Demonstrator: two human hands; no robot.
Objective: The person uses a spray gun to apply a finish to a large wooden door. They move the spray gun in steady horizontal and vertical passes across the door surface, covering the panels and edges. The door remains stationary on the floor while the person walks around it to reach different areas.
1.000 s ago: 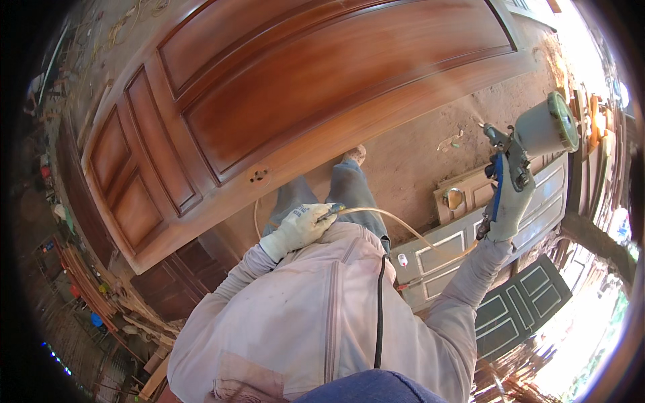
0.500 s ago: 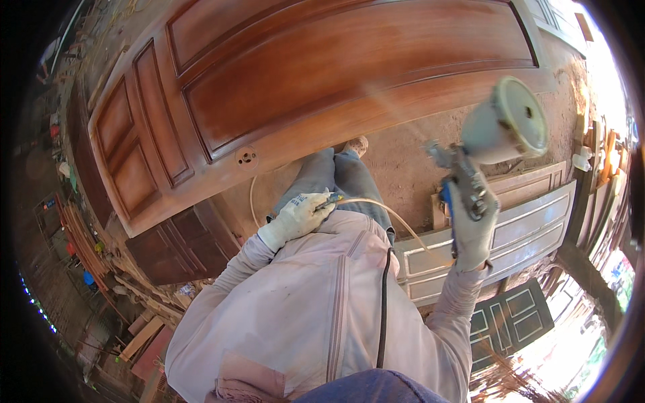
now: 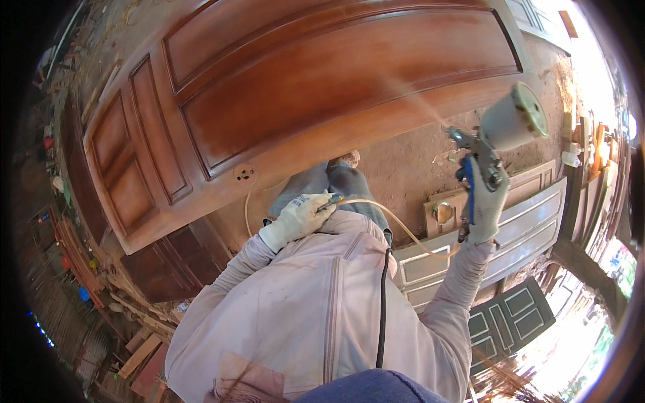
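Note:
My right hand [image 3: 489, 213], in a pale work glove, grips a spray gun [image 3: 492, 173] with a whitish paint cup [image 3: 509, 124] on top. A fine mist [image 3: 420, 101] fans from its nozzle toward a brown panelled wooden door [image 3: 322, 94]. The door lies in front of me, with a round lock cut-out [image 3: 244, 173] near its close edge. Against my waist, my gloved left hand [image 3: 301, 220] is closed round a pale air hose [image 3: 402, 226] by its metal fitting. From there the hose arcs across to the gun's handle.
A grey panelled door [image 3: 521, 232] leans low on the right, with a dark green door [image 3: 512, 319] behind it. Another dark brown door [image 3: 176, 262] sits under the big one at left. Timber pieces [image 3: 144, 352] lie at lower left, and planks [image 3: 594, 161] stand at far right.
My right hand and the spray gun have shifted slightly right, and the gun has turned. The mist shows more plainly now. My left hand keeps its place on the hose.

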